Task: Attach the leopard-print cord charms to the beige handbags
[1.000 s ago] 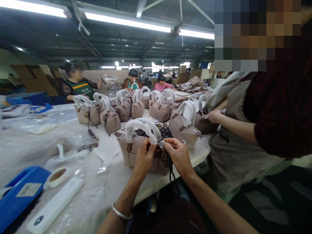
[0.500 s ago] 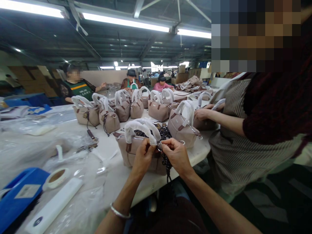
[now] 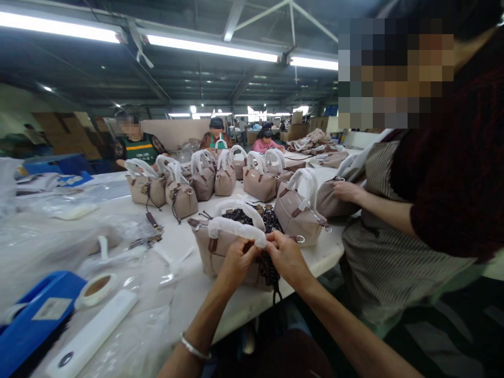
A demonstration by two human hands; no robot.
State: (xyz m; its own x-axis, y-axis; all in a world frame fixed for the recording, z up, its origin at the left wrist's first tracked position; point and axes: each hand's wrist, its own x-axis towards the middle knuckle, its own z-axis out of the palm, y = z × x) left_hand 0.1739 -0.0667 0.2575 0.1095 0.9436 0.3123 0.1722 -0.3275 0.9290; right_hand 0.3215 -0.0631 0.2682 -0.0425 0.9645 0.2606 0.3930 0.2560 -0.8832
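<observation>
A beige handbag (image 3: 212,260) with white-wrapped handles stands at the table edge before me. My left hand (image 3: 238,262) is closed, thumb and fingers pinching near the lower end of the front handle (image 3: 232,229). My right hand (image 3: 287,258) pinches the top of a dark braided cord charm (image 3: 269,273), right beside the left fingertips. The charm hangs down against the bag's front, its loose ends below. Fingers hide the exact point where charm and handle meet. Behind the handles lies a pile of dark cord charms (image 3: 271,215).
Another beige bag (image 3: 295,218) stands close on the right; several more form a row behind. To the left lie plastic bags (image 3: 94,241), a tape roll (image 3: 95,290), a blue tape dispenser (image 3: 43,315) and a white bar-shaped object (image 3: 92,333). A co-worker's hand (image 3: 348,191) touches a bag at right.
My hands have come closer together at the handle, and the metal ring visible between them is now hidden. The front handle has tipped toward me. The co-worker's bag at right has shifted.
</observation>
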